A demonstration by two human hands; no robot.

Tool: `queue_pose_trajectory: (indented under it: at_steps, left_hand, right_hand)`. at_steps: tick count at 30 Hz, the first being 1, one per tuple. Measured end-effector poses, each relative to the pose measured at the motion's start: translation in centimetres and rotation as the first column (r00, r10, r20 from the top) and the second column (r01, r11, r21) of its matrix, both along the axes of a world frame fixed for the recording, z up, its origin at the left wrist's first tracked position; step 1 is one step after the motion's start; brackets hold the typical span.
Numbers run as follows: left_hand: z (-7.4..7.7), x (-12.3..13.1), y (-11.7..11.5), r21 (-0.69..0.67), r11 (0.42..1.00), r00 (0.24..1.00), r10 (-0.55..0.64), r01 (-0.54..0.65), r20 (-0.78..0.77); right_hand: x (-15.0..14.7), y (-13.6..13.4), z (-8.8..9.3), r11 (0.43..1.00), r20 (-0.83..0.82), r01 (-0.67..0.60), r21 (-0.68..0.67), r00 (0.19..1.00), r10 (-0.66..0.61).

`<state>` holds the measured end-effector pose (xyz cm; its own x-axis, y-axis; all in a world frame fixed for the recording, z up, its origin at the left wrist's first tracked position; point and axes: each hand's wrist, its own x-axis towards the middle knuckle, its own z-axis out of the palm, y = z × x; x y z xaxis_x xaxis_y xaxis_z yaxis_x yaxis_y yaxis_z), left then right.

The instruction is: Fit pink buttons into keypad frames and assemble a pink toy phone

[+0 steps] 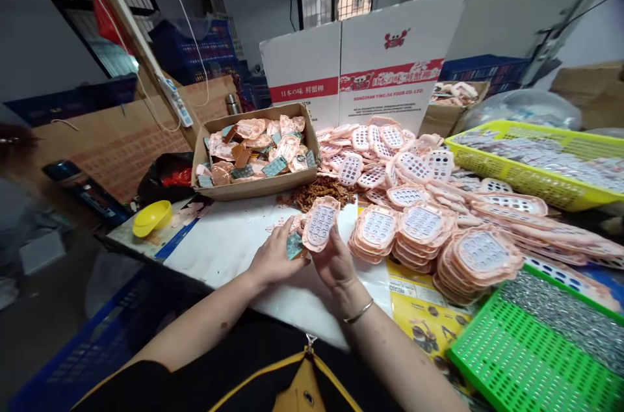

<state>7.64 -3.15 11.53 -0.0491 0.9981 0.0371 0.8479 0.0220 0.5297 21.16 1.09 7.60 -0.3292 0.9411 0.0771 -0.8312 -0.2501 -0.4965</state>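
My right hand [337, 266] is closed on a pink plastic shell with rows of holes [322, 225], holding it up over the white work surface [209, 249]. Close beside it, my left hand [277, 255] is closed on a small green circuit board [294, 245]. A pinkish piece shows behind the left fingers; whether it is attached to the board I cannot tell. To the right of my hands stand neat stacks of similar pink shells [374, 230], and a loose heap of them [351, 168] lies behind.
A cardboard box [253, 188] of pink parts and circuit boards stands behind, with small brown parts [322, 194] beside it. At right are a green basket [511, 347] of small metal parts and a yellow basket [526, 181]. A yellow bowl [152, 218] sits left.
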Motion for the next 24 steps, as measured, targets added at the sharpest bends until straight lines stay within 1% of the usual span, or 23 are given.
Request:
queue_pose_trajectory:
  at_steps: [2, 3, 4, 5, 6, 7, 8, 9, 10, 11, 12, 13, 14, 15, 16, 18, 21, 23, 24]
  left_hand:
    - [-0.3, -0.6, 0.2, 0.002, 0.999, 0.994, -0.046, 0.046, 0.098]
    - [-0.5, -1.0, 0.3, -0.001, 0.998, 0.980, -0.064, 0.065, 0.189]
    - [-0.6, -1.6, 0.3, -0.011, 0.997, 0.950, -0.066, 0.073, 0.306]
    - [-0.8, -2.1, 0.3, -0.030, 0.997, 0.895, -0.049, 0.069, 0.444]
    - [-0.9, -2.5, 0.2, -0.058, 0.997, 0.805, -0.013, 0.059, 0.593]
    - [-1.1, -3.0, 0.1, -0.103, 0.993, 0.678, 0.035, 0.061, 0.735]
    - [-1.2, -3.3, 0.0, -0.153, 0.984, 0.521, 0.086, 0.088, 0.849]
    - [-1.4, -3.5, -0.1, -0.197, 0.969, 0.349, 0.136, 0.146, 0.927]
    - [-1.6, -3.6, -0.2, -0.236, 0.940, 0.192, 0.191, 0.247, 0.962]
    - [-1.9, -3.6, -0.3, -0.247, 0.902, 0.065, 0.240, 0.355, 0.969]
    - [-2.3, -3.6, -0.4, -0.252, 0.854, -0.023, 0.295, 0.455, 0.955]
    - [-2.7, -3.5, -0.5, -0.255, 0.805, -0.084, 0.351, 0.536, 0.933]
    - [-3.1, -3.4, -0.5, -0.255, 0.771, -0.130, 0.398, 0.584, 0.908]
    - [-3.5, -3.2, -0.5, -0.266, 0.740, -0.155, 0.446, 0.618, 0.881]
    - [-3.8, -3.1, -0.5, -0.278, 0.719, -0.173, 0.484, 0.637, 0.858]
    - [-4.3, -3.0, -0.5, -0.301, 0.700, -0.192, 0.532, 0.647, 0.825]
    - [-4.4, -3.2, -0.4, -0.307, 0.710, -0.220, 0.545, 0.633, 0.809]
    - [-4.2, -3.6, -0.2, -0.315, 0.744, -0.241, 0.535, 0.589, 0.810]
    - [-4.0, -3.8, 0.0, -0.324, 0.772, -0.255, 0.523, 0.547, 0.813]
  right_hand:
    - [0.2, 0.3, -0.1, 1.000, -0.007, 0.015, -0.014, 1.000, -0.015]
    - [0.3, 0.4, -0.1, 1.000, -0.006, 0.013, -0.019, 1.000, -0.014]
    - [0.4, 0.4, 0.0, 1.000, -0.001, 0.006, -0.024, 1.000, -0.006]
    - [0.5, 0.4, 0.0, 1.000, 0.005, -0.004, -0.026, 1.000, 0.004]
    - [0.7, 0.4, 0.1, 1.000, 0.010, -0.014, -0.025, 1.000, 0.014]
    - [0.8, 0.2, 0.1, 1.000, 0.016, -0.022, -0.020, 1.000, 0.023]
    - [0.9, 0.1, 0.2, 0.999, 0.022, -0.033, -0.010, 0.999, 0.033]
    - [1.0, -0.1, 0.2, 0.999, 0.030, -0.049, 0.004, 0.998, 0.049]
    - [1.1, -0.2, 0.1, 0.997, 0.039, -0.069, 0.021, 0.997, 0.068]
    - [1.2, -0.4, 0.1, 0.994, 0.054, -0.098, 0.042, 0.994, 0.096]
    - [1.3, -0.6, 0.0, 0.989, 0.075, -0.135, 0.065, 0.989, 0.130]
    - [1.3, -0.7, -0.2, 0.981, 0.102, -0.174, 0.088, 0.981, 0.165]
    - [1.3, -0.8, -0.4, 0.972, 0.131, -0.210, 0.108, 0.972, 0.196]
    - [1.4, -0.9, -0.5, 0.963, 0.159, -0.240, 0.123, 0.963, 0.219]
    - [1.4, -1.0, -0.7, 0.956, 0.183, -0.261, 0.132, 0.955, 0.235]
    - [1.4, -1.0, -0.9, 0.952, 0.212, -0.275, 0.131, 0.946, 0.244]
    - [1.5, -0.8, -0.9, 0.956, 0.242, -0.271, 0.111, 0.940, 0.239]
    - [1.5, -0.6, -0.8, 0.972, 0.246, -0.219, 0.084, 0.950, 0.192]
    - [1.5, -0.4, -0.7, 0.983, 0.245, -0.174, 0.064, 0.957, 0.154]
